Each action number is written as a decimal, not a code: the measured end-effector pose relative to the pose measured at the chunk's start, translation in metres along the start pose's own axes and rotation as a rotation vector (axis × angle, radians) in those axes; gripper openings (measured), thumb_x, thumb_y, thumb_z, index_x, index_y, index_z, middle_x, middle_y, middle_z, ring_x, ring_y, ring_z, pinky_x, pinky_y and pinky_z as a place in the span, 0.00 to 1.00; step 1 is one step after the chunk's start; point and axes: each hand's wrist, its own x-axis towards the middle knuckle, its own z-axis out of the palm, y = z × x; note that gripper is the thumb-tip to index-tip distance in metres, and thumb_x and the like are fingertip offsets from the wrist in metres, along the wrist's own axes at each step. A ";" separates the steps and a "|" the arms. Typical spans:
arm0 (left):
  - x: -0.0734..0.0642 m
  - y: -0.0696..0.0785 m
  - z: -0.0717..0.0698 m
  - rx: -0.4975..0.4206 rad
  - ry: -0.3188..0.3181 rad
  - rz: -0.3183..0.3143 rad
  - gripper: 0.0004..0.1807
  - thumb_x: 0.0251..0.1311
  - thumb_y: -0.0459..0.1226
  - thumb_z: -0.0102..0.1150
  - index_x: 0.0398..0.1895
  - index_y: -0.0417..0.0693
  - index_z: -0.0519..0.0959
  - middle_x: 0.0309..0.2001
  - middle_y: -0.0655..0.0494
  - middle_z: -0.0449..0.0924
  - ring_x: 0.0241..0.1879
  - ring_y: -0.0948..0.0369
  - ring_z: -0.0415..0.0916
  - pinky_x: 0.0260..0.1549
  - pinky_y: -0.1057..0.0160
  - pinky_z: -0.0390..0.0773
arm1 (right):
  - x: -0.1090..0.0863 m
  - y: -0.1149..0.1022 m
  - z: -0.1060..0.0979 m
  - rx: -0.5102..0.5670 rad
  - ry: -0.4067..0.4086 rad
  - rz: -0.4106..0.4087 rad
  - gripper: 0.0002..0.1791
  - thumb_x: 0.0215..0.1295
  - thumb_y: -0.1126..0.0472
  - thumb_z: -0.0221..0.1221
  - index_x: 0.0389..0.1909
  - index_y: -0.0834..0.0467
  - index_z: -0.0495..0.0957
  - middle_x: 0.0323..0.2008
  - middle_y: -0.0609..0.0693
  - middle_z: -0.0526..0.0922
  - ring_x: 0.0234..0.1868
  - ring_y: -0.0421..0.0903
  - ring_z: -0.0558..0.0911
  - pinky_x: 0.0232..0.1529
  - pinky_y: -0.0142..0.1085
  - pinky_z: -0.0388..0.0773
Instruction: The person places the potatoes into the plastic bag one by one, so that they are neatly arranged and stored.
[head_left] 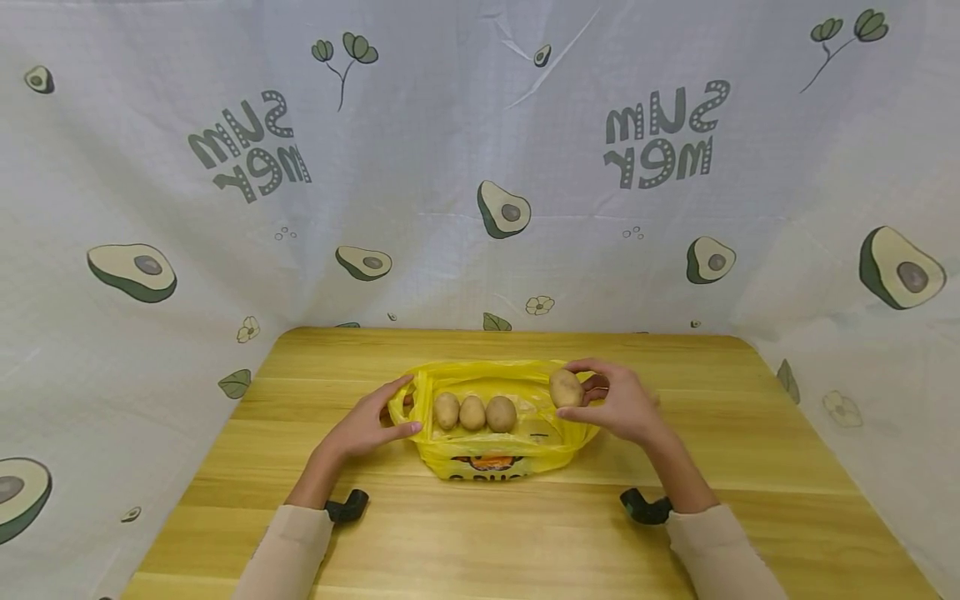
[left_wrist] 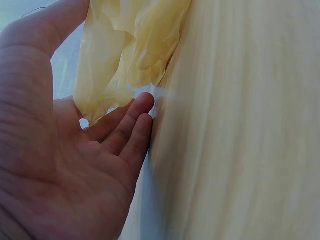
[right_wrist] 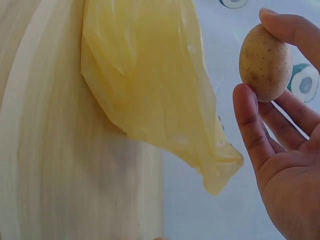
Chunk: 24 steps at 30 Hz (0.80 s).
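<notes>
A yellow plastic bag [head_left: 525, 458] sits on the table with its mouth spread wide. Inside, three potatoes [head_left: 472, 413] are in a row toward the left end. My right hand [head_left: 618, 404] pinches another potato [right_wrist: 265, 62] between thumb and fingertips, over the bag's right end. At the left end, my left hand [head_left: 367, 423] touches the handle loop [head_left: 402, 410], thumb in front and fingers behind. In the left wrist view its fingers [left_wrist: 131, 135] are spread and fairly straight, with bag film [left_wrist: 105, 65] between them and the thumb, whose tip is out of frame.
The bag stands on a wood-grain table [head_left: 480, 542] with rounded far corners. Around it hangs a white cloth [head_left: 420, 192] printed with avocados, flowers and mirrored lettering. Dark curved pieces [head_left: 347, 506] show at both wrists. Light sleeves [head_left: 288, 550] cover the forearms.
</notes>
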 end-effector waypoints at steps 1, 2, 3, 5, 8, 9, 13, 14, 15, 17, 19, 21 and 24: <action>0.000 0.000 0.000 -0.004 0.001 0.000 0.51 0.62 0.59 0.67 0.83 0.55 0.56 0.81 0.47 0.57 0.79 0.42 0.56 0.74 0.35 0.59 | 0.001 -0.001 0.002 0.000 -0.004 0.002 0.38 0.49 0.56 0.81 0.62 0.59 0.79 0.50 0.61 0.83 0.38 0.47 0.84 0.39 0.33 0.85; 0.000 0.000 0.000 -0.005 0.002 0.001 0.51 0.62 0.59 0.67 0.83 0.55 0.56 0.81 0.47 0.57 0.79 0.42 0.56 0.74 0.35 0.59 | 0.001 -0.002 0.004 -0.002 -0.009 -0.001 0.38 0.49 0.56 0.81 0.62 0.60 0.78 0.50 0.61 0.83 0.38 0.47 0.84 0.39 0.33 0.85; 0.000 -0.001 0.000 -0.005 0.002 0.002 0.51 0.62 0.59 0.67 0.83 0.55 0.56 0.80 0.46 0.58 0.79 0.42 0.56 0.74 0.35 0.59 | 0.002 -0.003 0.006 -0.001 -0.014 -0.005 0.38 0.49 0.56 0.81 0.62 0.60 0.78 0.51 0.61 0.83 0.37 0.46 0.84 0.39 0.33 0.85; 0.000 -0.002 0.000 -0.003 0.002 -0.001 0.51 0.61 0.59 0.67 0.83 0.55 0.56 0.81 0.47 0.58 0.79 0.43 0.56 0.74 0.36 0.59 | 0.003 -0.004 0.009 -0.005 -0.023 -0.011 0.38 0.49 0.56 0.81 0.62 0.60 0.79 0.51 0.62 0.83 0.37 0.46 0.84 0.39 0.33 0.85; 0.000 -0.002 0.000 0.001 0.002 0.000 0.51 0.61 0.59 0.68 0.83 0.55 0.55 0.81 0.48 0.57 0.79 0.44 0.56 0.74 0.37 0.60 | 0.005 -0.005 0.014 -0.010 -0.040 -0.013 0.37 0.50 0.55 0.80 0.62 0.60 0.79 0.52 0.61 0.83 0.37 0.46 0.84 0.39 0.33 0.85; 0.000 -0.002 0.000 -0.003 0.002 -0.003 0.51 0.61 0.58 0.68 0.83 0.55 0.55 0.81 0.49 0.57 0.79 0.45 0.56 0.75 0.38 0.60 | 0.006 -0.005 0.016 -0.014 -0.043 -0.009 0.37 0.50 0.56 0.80 0.62 0.60 0.79 0.52 0.61 0.83 0.36 0.46 0.84 0.39 0.32 0.84; 0.001 -0.001 0.000 -0.006 0.003 -0.002 0.52 0.61 0.58 0.68 0.83 0.55 0.55 0.81 0.49 0.57 0.79 0.45 0.56 0.75 0.38 0.59 | 0.009 -0.003 0.023 -0.035 -0.070 0.004 0.37 0.51 0.55 0.80 0.62 0.58 0.79 0.53 0.60 0.84 0.37 0.45 0.84 0.38 0.32 0.84; 0.001 -0.001 0.000 -0.005 0.003 -0.002 0.52 0.61 0.58 0.68 0.83 0.55 0.55 0.81 0.49 0.57 0.79 0.45 0.56 0.75 0.38 0.59 | 0.010 -0.002 0.025 -0.042 -0.078 0.004 0.37 0.51 0.55 0.80 0.62 0.58 0.79 0.53 0.60 0.84 0.37 0.46 0.84 0.38 0.31 0.84; 0.000 -0.001 0.000 -0.004 0.003 0.000 0.51 0.61 0.58 0.68 0.83 0.55 0.55 0.81 0.49 0.57 0.79 0.44 0.55 0.75 0.37 0.58 | 0.010 -0.002 0.027 -0.042 -0.084 0.004 0.37 0.51 0.55 0.80 0.62 0.58 0.79 0.53 0.60 0.83 0.37 0.46 0.84 0.37 0.32 0.84; 0.000 0.000 0.000 -0.003 0.003 -0.004 0.51 0.61 0.58 0.68 0.83 0.55 0.56 0.81 0.49 0.57 0.79 0.44 0.55 0.75 0.37 0.58 | 0.011 0.000 0.030 -0.043 -0.101 0.000 0.37 0.51 0.55 0.80 0.62 0.59 0.79 0.54 0.61 0.83 0.36 0.46 0.84 0.37 0.33 0.84; 0.000 0.000 0.000 -0.004 0.003 -0.004 0.51 0.61 0.58 0.68 0.83 0.55 0.56 0.81 0.49 0.57 0.79 0.44 0.55 0.75 0.37 0.57 | 0.012 0.001 0.034 -0.045 -0.116 -0.003 0.37 0.51 0.55 0.80 0.63 0.59 0.78 0.53 0.61 0.84 0.36 0.47 0.85 0.36 0.33 0.84; -0.001 0.000 0.000 -0.002 0.003 -0.006 0.51 0.61 0.59 0.68 0.83 0.55 0.56 0.81 0.49 0.57 0.80 0.45 0.55 0.76 0.38 0.57 | 0.013 0.003 0.037 -0.049 -0.130 0.001 0.38 0.51 0.55 0.80 0.64 0.59 0.78 0.50 0.60 0.84 0.35 0.47 0.85 0.35 0.34 0.83; -0.001 0.000 0.000 0.005 0.003 -0.002 0.51 0.61 0.59 0.68 0.83 0.54 0.55 0.81 0.49 0.57 0.79 0.44 0.55 0.75 0.38 0.58 | 0.014 0.004 0.041 -0.066 -0.153 0.009 0.38 0.52 0.55 0.79 0.64 0.59 0.77 0.47 0.59 0.85 0.34 0.46 0.85 0.34 0.34 0.84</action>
